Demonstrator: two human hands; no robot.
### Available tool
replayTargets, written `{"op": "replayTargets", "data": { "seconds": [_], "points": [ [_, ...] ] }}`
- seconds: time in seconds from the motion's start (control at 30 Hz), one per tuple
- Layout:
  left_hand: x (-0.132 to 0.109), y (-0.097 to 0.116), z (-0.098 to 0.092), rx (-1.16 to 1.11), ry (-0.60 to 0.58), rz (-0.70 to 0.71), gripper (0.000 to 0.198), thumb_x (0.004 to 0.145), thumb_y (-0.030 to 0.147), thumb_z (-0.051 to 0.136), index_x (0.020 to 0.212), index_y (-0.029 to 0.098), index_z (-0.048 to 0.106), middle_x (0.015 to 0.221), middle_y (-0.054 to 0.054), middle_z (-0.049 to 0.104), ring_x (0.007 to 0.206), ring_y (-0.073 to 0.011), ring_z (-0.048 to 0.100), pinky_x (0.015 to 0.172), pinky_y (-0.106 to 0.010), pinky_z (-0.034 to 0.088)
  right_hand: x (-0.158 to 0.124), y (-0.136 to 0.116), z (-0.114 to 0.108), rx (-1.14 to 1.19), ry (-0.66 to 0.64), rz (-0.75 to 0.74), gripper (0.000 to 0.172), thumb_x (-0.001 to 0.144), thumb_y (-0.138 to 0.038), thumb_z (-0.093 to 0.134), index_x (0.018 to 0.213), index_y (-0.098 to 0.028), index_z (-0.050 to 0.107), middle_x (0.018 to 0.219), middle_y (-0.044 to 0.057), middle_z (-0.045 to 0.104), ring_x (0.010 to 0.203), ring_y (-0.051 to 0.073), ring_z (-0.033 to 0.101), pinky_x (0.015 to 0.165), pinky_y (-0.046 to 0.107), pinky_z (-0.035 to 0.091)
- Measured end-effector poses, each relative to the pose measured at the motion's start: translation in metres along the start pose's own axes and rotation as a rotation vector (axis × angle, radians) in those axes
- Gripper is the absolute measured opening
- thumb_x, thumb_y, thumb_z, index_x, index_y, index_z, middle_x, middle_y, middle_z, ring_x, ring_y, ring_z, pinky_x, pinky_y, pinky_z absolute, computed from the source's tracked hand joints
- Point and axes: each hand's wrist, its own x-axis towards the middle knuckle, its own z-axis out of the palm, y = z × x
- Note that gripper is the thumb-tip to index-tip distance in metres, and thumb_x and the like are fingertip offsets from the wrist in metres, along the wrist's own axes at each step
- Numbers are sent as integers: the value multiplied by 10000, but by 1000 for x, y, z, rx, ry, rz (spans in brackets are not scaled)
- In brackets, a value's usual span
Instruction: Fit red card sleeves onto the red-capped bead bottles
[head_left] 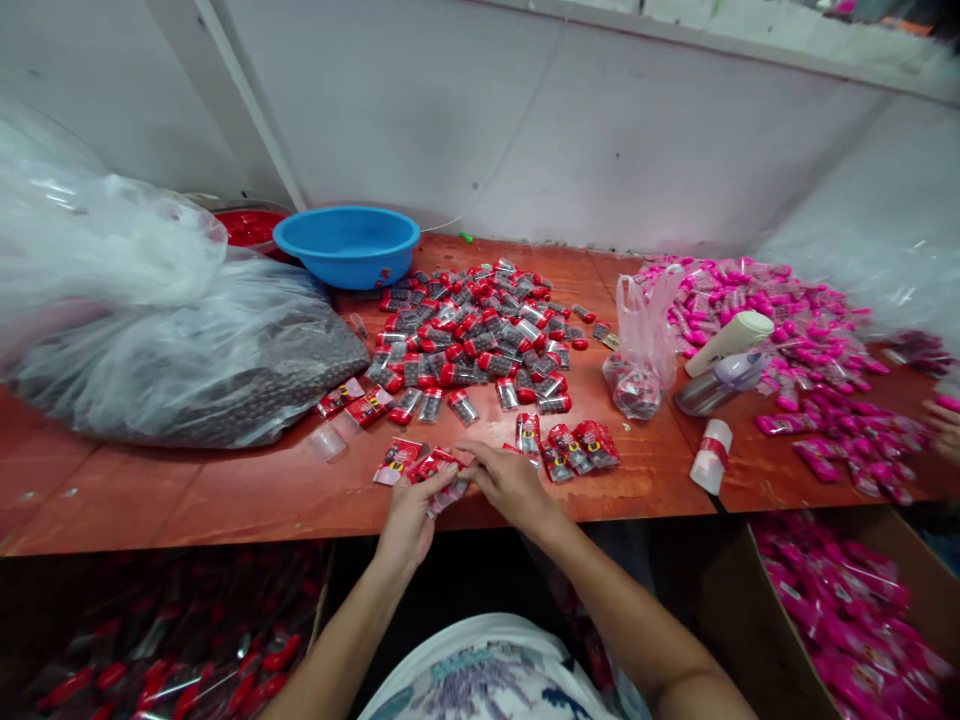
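At the near edge of the table, my left hand (409, 512) pinches a small red-printed plastic bag (442, 466). The fingers of my right hand (514, 487) are closed at the bag's right side. What is inside the bag is partly hidden by my fingers. Just left of it lies another flat red-printed bag (395, 458). Several filled red packets (577, 448) rest right of my hands, with one partly behind my right hand. Beyond my hands spreads a pile of small transparent containers with red caps (480, 330) and dark contents.
A big plastic sack of dark beads (225, 370) and a blue basin (347, 245) stand left. Right are a knotted plastic bag (641, 360), bottles (720, 375) and pink packets (772, 320). Boxes of packets (847, 600) sit below the table. Another person's hand (943, 425) shows far right.
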Motion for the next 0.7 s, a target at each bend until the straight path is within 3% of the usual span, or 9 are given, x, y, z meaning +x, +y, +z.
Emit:
{"op": "replayTargets", "data": {
  "seconds": [0.1,0.23,0.37,0.53,0.63,0.7],
  "points": [
    [7,4,-7,-13,106,28,279,509,62,818,730,115,656,667,-2,692,576,-131,654,583,-247,574,31,20,-11,-359,3,122,315,959,-314,421,1224,-218,561,1053,80,687,952,212,605,814,302,445],
    [9,6,-12,-31,161,17,253,555,58,799,750,118,652,664,3,685,552,-124,645,552,-242,574,62,38,-8,-729,16,228,400,938,-147,379,1323,-68,453,1271,228,544,1134,299,480,894,418,392],
    [8,7,-16,-54,189,-42,198,607,22,757,750,114,655,680,-16,697,561,-123,653,547,-218,568,54,27,10,-757,-48,183,390,909,-71,370,1283,-59,477,1183,223,579,1058,288,512,864,410,400],
    [8,9,-19,-69,162,-109,160,634,-43,690,704,96,654,673,-43,698,583,-136,662,594,-239,581,42,18,17,-701,-62,213,233,929,-204,440,1110,-119,560,1075,173,588,923,256,565,789,371,436],
    [7,11,-18,-109,162,-129,156,630,-61,657,659,92,641,626,-34,677,545,-127,646,570,-228,571,46,26,13,-589,-32,239,266,916,-299,500,1098,-112,555,1120,185,564,962,258,565,820,369,437],
    [5,13,-18,-125,159,-130,155,624,-57,657,638,94,630,601,-24,662,521,-122,633,555,-228,566,48,32,9,-513,-69,179,263,904,-247,515,1133,-123,551,1227,186,525,1025,260,548,868,377,423]
  ]
}}
